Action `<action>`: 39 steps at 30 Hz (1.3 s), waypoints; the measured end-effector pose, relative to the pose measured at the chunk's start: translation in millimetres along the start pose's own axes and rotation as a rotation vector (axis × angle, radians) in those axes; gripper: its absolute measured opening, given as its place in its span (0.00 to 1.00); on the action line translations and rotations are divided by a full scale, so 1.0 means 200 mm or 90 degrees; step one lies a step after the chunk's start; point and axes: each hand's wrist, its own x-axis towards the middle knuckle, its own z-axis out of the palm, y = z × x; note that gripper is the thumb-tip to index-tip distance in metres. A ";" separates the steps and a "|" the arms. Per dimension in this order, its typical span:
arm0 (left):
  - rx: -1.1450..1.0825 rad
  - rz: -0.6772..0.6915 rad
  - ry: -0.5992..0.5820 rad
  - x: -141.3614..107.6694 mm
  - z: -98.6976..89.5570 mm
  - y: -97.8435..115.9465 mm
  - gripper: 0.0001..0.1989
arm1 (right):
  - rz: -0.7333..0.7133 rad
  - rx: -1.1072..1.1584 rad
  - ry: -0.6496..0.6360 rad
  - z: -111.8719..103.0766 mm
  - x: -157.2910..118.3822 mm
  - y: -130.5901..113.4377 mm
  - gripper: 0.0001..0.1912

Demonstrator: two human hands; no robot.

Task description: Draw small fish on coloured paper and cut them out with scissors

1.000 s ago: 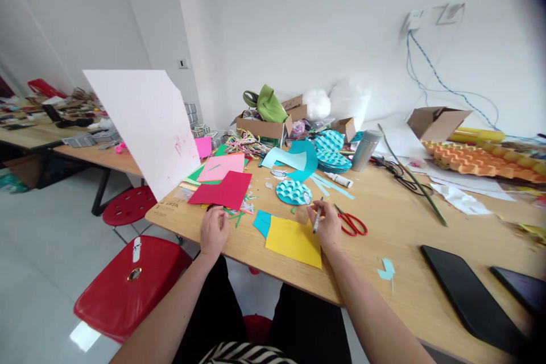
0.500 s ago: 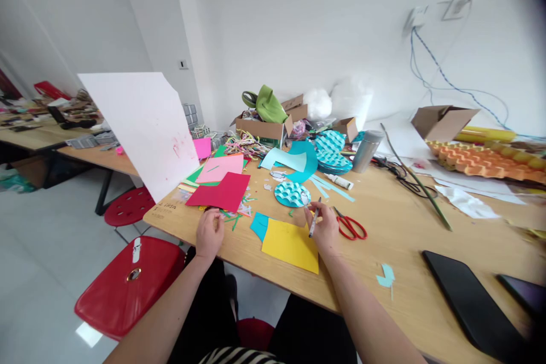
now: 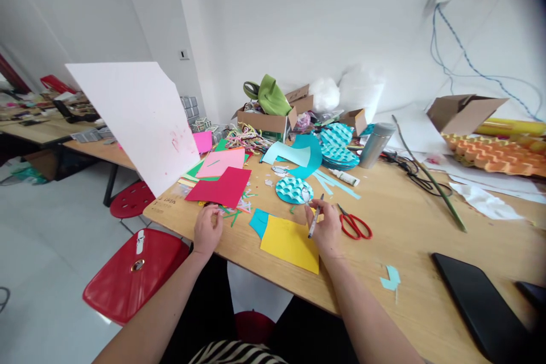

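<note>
While the right forearm reaches in from five o'clock, taking the yellow sheet (image 3: 290,243) as the centre of the dial and the wall side as twelve, the right hand (image 3: 326,226) hangs at two o'clock, back of the hand up and fingers bent. Its fingers are closed on a slim pen (image 3: 315,217), which slants with one end towards the near table edge. A small white cutout (image 3: 306,194) shows just beyond the fingertips; whether they touch it cannot be told.

The left hand (image 3: 207,231) is at nine o'clock, by the table edge, its forearm slanting in from eight and its fingers curled loosely inward. Whether its fingertips meet or pinch anything is unclear. The red sheet (image 3: 224,189) lies just beyond it, at ten.

The yellow sheet lies flat, with a blue paper piece (image 3: 259,222) against its ten o'clock corner. At twelve sits a textured teal disc (image 3: 292,190). Red-handled scissors (image 3: 356,224) lie between two and three, beside the right hand, and a pale teal scrap (image 3: 391,277) rests at four.
</note>
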 end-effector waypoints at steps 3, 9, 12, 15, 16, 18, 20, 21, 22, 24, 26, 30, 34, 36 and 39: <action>0.000 0.000 -0.010 0.01 -0.01 0.01 0.09 | -0.006 0.002 -0.009 0.00 0.00 -0.01 0.10; 0.006 0.001 -0.029 0.01 -0.01 0.00 0.09 | -0.009 -0.007 0.004 -0.01 0.00 -0.02 0.09; 0.010 0.001 -0.036 0.01 -0.01 0.00 0.09 | 0.002 -0.010 0.014 -0.03 0.01 -0.03 0.09; 0.013 -0.001 -0.036 0.01 -0.01 0.00 0.09 | 0.005 -0.013 0.015 -0.04 0.02 -0.03 0.07; 0.015 -0.001 -0.036 0.01 -0.01 -0.01 0.09 | 0.007 -0.015 0.015 -0.04 0.02 -0.04 0.07; 0.018 0.000 -0.038 0.01 -0.01 -0.01 0.09 | 0.013 -0.017 0.022 -0.05 0.02 -0.04 0.07; 0.021 0.003 -0.044 0.01 0.00 -0.02 0.09 | 0.014 -0.015 0.033 -0.05 0.02 -0.05 0.07; 0.023 0.004 -0.048 0.01 0.00 -0.02 0.09 | 0.010 -0.012 0.039 -0.05 0.02 -0.05 0.07; 0.025 0.006 -0.051 0.01 0.00 -0.02 0.09 | 0.002 -0.005 0.043 -0.05 0.02 -0.06 0.07; 0.031 0.010 -0.057 0.01 0.00 -0.02 0.09 | -0.019 0.011 0.045 -0.05 0.01 -0.08 0.07; 0.038 0.013 -0.061 0.01 0.00 -0.03 0.09 | -0.038 0.030 0.037 -0.05 0.01 -0.12 0.06; 0.057 0.018 -0.063 0.01 0.00 -0.03 0.09 | -0.074 0.055 -0.005 -0.05 -0.01 -0.18 0.07; 0.064 0.026 -0.056 0.01 0.00 -0.03 0.10 | -0.081 0.072 -0.048 -0.06 -0.03 -0.21 0.09; 0.069 0.031 -0.055 0.00 0.00 -0.03 0.10 | -0.081 0.076 -0.063 -0.06 -0.04 -0.21 0.10; 0.085 0.030 -0.065 0.00 -0.01 -0.03 0.11 | -0.086 0.072 -0.077 -0.06 -0.04 -0.21 0.11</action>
